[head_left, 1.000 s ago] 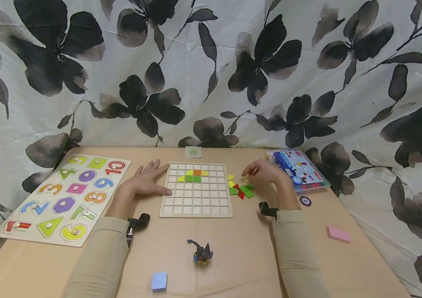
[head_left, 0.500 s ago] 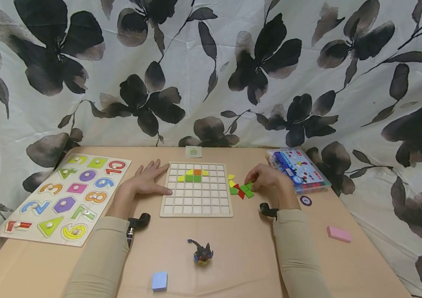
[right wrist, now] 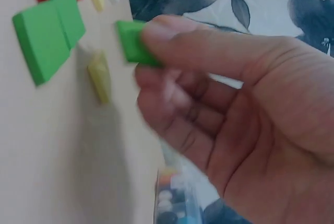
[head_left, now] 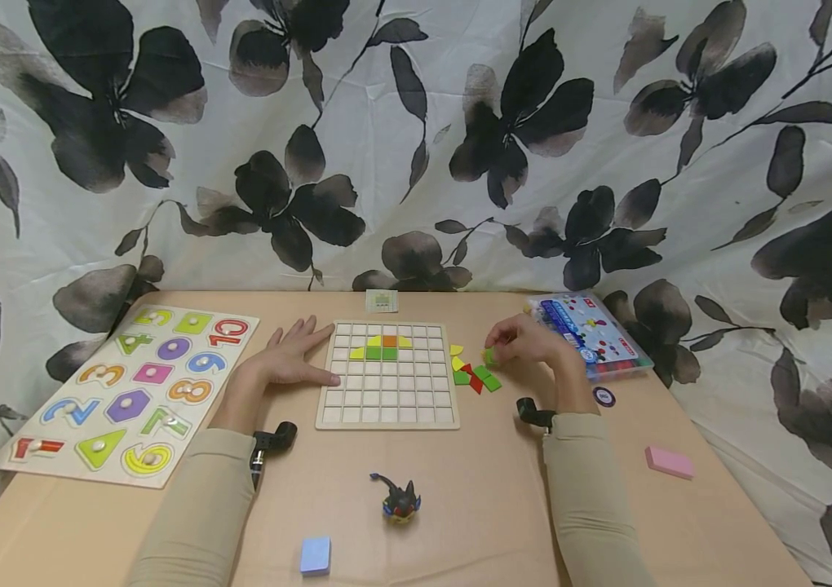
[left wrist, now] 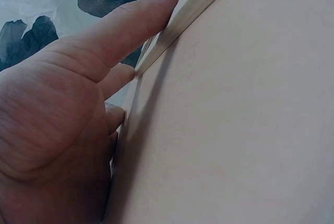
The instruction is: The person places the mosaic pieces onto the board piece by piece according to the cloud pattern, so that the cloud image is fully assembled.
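Note:
My right hand (head_left: 529,341) pinches a small green square tile (right wrist: 130,41) between thumb and fingers, lifted off the table in the right wrist view. Just left of it lies a loose pile of red, yellow and green tiles (head_left: 490,381). A single yellow tile (right wrist: 98,78) sits below the held one. With fingers spread, my left hand (head_left: 280,359) rests along the left edge of a pale grid board (head_left: 387,417), its thumb on the rim. Yellow, orange and green tiles (head_left: 381,353) fill a few cells in the board's upper part.
A number puzzle board (head_left: 122,375) lies at the left. A clear plastic case (head_left: 592,334) stands back right, beside a dark round disc (head_left: 604,396). In front are a dark toy figure (head_left: 401,501), a blue block (head_left: 316,556) and, rightward, a pink block (head_left: 669,462). A small card (head_left: 382,301) lies behind.
My right hand reached down to the green tiles at the pile's right side and picked one up, drawing it slightly away. The left hand keeps its place on the board.

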Demonstrator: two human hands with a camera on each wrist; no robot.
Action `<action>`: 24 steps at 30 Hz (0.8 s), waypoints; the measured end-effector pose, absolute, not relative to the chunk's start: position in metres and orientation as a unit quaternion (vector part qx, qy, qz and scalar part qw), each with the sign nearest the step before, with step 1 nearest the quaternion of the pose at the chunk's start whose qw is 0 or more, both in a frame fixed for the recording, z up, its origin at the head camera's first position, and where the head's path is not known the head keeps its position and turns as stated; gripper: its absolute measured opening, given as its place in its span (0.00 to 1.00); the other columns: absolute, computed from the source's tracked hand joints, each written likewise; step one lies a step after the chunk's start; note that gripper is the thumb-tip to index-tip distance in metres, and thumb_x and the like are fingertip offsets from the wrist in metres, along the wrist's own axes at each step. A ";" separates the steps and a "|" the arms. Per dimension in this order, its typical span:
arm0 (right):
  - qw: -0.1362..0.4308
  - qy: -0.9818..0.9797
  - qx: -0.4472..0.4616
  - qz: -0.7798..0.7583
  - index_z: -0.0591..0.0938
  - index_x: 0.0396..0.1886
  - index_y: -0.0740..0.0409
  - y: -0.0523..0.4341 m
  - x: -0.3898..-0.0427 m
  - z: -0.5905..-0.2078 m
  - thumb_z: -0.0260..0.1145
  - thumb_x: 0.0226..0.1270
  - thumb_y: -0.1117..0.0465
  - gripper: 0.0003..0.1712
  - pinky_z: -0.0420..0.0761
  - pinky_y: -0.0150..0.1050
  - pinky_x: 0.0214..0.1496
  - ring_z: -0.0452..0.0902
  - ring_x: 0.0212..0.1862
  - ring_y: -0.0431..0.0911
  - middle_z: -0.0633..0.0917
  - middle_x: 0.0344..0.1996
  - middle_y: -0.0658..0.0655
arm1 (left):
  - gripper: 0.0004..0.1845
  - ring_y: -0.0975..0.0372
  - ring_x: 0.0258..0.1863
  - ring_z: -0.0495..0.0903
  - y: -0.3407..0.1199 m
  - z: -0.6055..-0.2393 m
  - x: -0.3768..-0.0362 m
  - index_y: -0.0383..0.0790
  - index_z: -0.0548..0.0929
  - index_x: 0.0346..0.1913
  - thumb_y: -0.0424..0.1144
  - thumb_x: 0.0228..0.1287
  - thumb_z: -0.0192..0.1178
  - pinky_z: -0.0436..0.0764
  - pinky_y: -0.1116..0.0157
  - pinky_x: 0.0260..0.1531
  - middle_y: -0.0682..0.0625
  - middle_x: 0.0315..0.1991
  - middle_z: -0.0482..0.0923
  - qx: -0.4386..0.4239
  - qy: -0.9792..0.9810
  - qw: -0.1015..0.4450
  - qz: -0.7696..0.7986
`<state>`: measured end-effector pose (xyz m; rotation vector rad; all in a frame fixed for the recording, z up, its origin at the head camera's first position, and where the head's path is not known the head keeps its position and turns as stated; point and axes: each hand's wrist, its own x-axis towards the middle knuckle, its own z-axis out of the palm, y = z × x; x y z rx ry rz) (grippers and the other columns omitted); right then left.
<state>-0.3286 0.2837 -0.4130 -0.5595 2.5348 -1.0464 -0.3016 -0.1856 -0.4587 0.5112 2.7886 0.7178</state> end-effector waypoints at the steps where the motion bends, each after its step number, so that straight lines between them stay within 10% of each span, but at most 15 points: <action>1: 0.160 0.889 -0.199 -0.380 0.87 0.46 0.67 0.282 -0.329 -0.413 0.69 0.67 0.71 0.10 0.81 0.37 0.42 0.78 0.38 0.48 0.87 0.36 0.59 | 0.63 0.36 0.84 0.34 -0.185 -0.459 -0.302 0.44 0.55 0.84 0.70 0.51 0.72 0.31 0.33 0.79 0.32 0.85 0.36 0.173 0.948 0.109 0.244; 24: 0.061 0.872 -0.249 -0.417 0.88 0.46 0.60 0.181 -0.329 -0.427 0.78 0.62 0.66 0.13 0.80 0.33 0.39 0.78 0.38 0.47 0.85 0.36 0.56 | 0.63 0.37 0.84 0.34 -0.185 -0.460 -0.303 0.45 0.56 0.84 0.70 0.51 0.72 0.31 0.34 0.79 0.33 0.85 0.37 0.169 0.949 0.108 0.243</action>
